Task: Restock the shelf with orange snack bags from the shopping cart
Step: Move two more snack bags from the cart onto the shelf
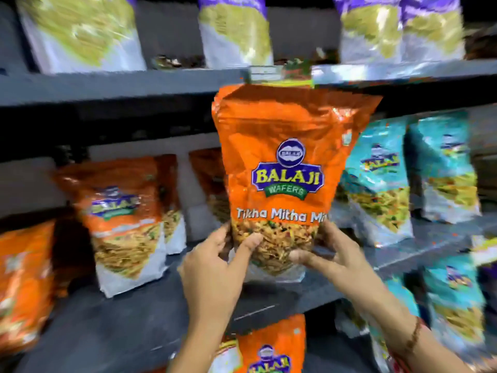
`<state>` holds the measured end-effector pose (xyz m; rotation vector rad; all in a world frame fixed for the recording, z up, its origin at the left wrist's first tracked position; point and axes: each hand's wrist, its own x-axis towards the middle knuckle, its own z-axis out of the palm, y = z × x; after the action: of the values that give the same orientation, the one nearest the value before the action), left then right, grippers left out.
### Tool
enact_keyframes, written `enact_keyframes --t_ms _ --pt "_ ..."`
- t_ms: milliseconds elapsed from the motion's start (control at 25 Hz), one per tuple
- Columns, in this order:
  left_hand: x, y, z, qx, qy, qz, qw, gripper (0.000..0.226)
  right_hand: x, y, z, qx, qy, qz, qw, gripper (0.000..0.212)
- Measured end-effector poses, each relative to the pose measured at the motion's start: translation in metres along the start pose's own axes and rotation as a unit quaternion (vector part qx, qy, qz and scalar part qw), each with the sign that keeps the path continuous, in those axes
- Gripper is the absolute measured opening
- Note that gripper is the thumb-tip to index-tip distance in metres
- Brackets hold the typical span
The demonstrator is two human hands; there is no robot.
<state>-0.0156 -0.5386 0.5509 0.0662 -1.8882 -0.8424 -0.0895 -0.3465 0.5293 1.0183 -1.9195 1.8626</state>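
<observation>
Shiny orange foil snack bag [282, 168] up in air, in front of dark grey middle shelf [129, 313], not yet down. Left hand [215, 275], right hand [330, 254]: fingers pinching bag bottom. Few orange bags [123, 219] standing already. Cart not seen; bags left unknown.

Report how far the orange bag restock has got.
Done: orange bags on the shelf already stand at the left. In hand: the left hand and right hand hold the bottom of an upright orange Balaji bag, not yet set down. Left: placing it in the gap behind; the cart is out of view, so the remaining stock is unknown.
</observation>
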Motion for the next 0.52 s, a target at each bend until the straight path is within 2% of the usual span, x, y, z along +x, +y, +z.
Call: enact_keyframes --t_ms 120,280,520 --pt "0.011 -0.039 -0.032 0.053 0.034 -0.037 0.997 0.052 0.025 0.015 0.052 -0.016 -0.062 0.013 0.998 0.056" --pt "0.028 -0.076 -0.045 0.048 0.027 -0.092 0.994 0.058 0.06 0.035 0.097 -0.019 -0.117 0.03 0.993 0.058" --pt "0.05 -0.108 -0.04 0.098 0.016 -0.092 0.991 0.063 0.099 0.06 0.122 -0.008 -0.161 0.054 0.986 0.061"
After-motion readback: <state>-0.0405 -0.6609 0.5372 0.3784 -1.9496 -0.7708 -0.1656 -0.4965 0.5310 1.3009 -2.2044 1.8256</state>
